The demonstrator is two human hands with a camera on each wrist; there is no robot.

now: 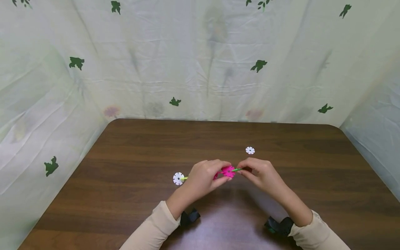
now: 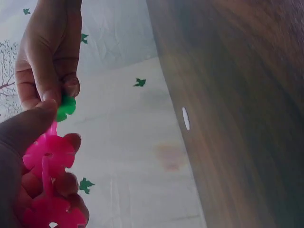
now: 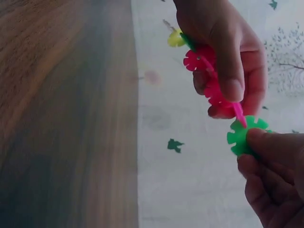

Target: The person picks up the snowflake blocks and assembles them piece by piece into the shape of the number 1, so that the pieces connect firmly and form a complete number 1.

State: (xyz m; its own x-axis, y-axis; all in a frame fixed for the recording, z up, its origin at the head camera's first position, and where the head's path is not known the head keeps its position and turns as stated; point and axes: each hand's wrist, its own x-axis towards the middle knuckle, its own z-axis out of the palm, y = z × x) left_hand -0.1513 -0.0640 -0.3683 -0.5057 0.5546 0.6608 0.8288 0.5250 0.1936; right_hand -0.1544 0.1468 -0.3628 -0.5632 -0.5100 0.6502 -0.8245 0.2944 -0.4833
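My left hand (image 1: 207, 176) holds a chain of slotted plastic flower discs between thumb and fingers. Pink discs (image 2: 49, 154) are in its grip; a dark green disc (image 3: 188, 42), a yellow disc (image 3: 176, 39) and a white disc (image 1: 178, 178) trail out beyond the hand. My right hand (image 1: 261, 174) pinches a bright green disc (image 3: 244, 135) by thumb and fingertips. That disc meets the end pink disc (image 3: 239, 113) edge to edge, at an angle; how deep the slots sit, I cannot tell. Both hands are above the table, and fingers hide part of the chain.
A loose white disc (image 1: 250, 150) lies on the brown wooden table (image 1: 150, 146), beyond my right hand. Black bands (image 1: 189, 217) are at both wrists. A pale curtain (image 1: 193, 62) with green leaf shapes hangs behind the table and at its sides.
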